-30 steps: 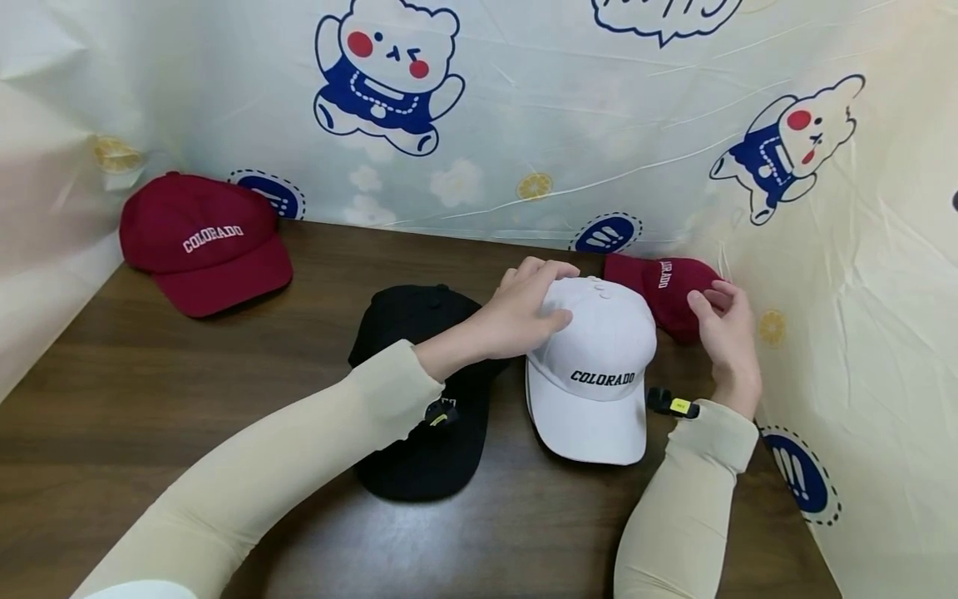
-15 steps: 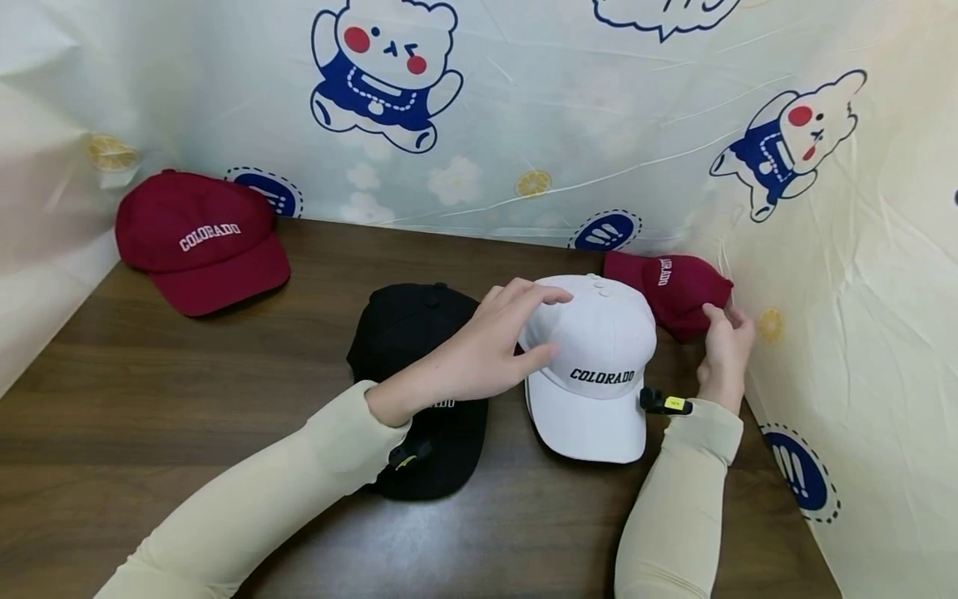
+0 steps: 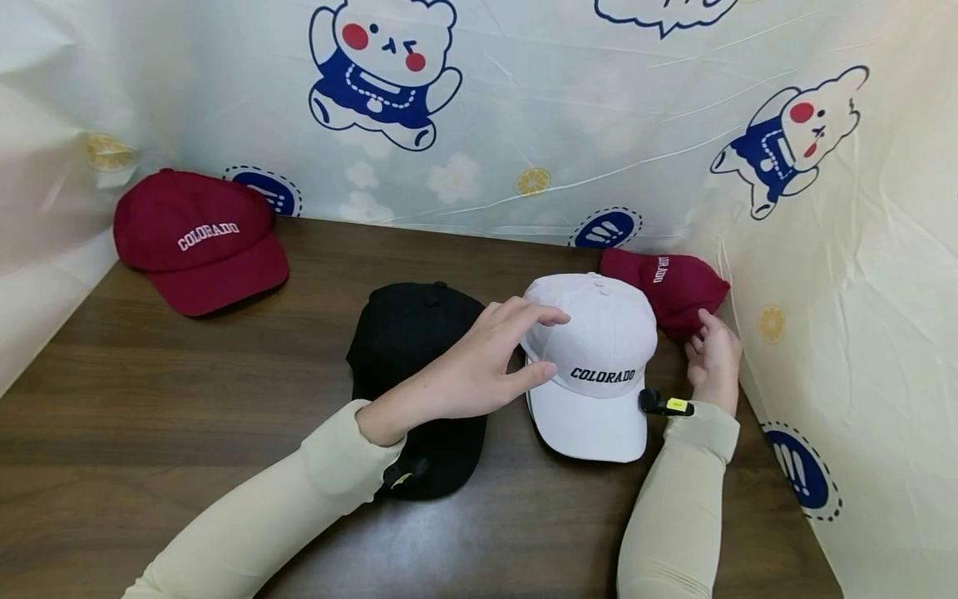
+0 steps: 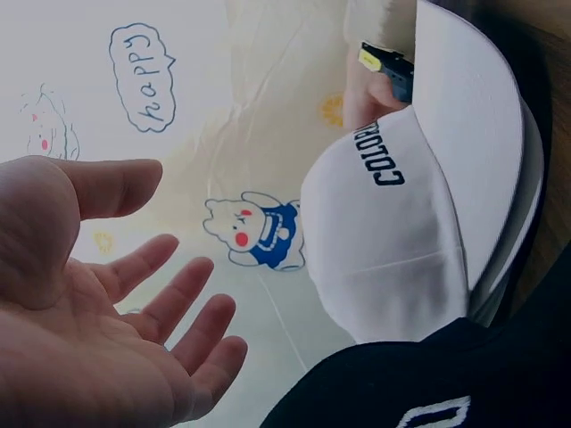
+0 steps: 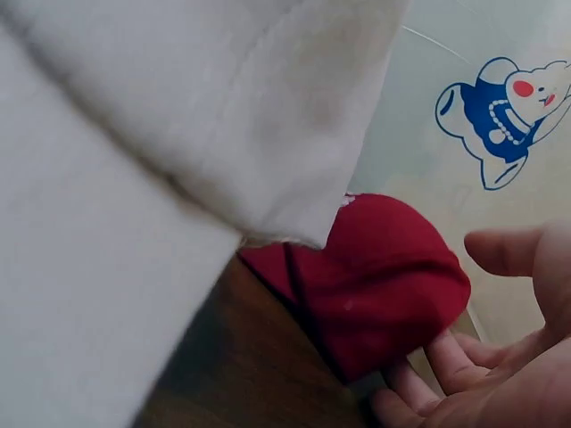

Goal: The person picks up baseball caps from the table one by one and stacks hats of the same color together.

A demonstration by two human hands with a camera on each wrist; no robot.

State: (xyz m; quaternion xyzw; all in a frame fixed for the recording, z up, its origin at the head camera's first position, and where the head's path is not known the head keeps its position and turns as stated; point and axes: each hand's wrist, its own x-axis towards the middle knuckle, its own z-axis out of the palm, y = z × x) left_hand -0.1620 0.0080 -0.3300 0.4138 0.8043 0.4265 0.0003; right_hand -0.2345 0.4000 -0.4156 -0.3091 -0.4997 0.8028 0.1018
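A white cap (image 3: 591, 333) lettered COLORADO lies on the table right of centre, and the left wrist view shows a second brim (image 4: 533, 178) under its own. My left hand (image 3: 479, 366) hovers over a black cap (image 3: 407, 324), fingers spread, thumb and fingertips near the white cap's left side. In the left wrist view its palm holds nothing. Behind the white cap, in the corner, lies a small-looking dark red cap (image 3: 688, 291), partly hidden. My right hand (image 3: 714, 358) is at this cap's near right edge; in the right wrist view the fingers (image 5: 451, 361) meet its lower edge, the thumb apart.
Another dark red cap (image 3: 198, 241) with COLORADO on it sits at the back left. A printed bear sheet (image 3: 494, 100) walls the brown wooden table (image 3: 224, 374) at the back and sides, close beside my right hand.
My left hand has drawn back to the left and nearer, away from the white cap. My right hand has come slightly nearer and left, and the right red cap's near end has shifted a little.
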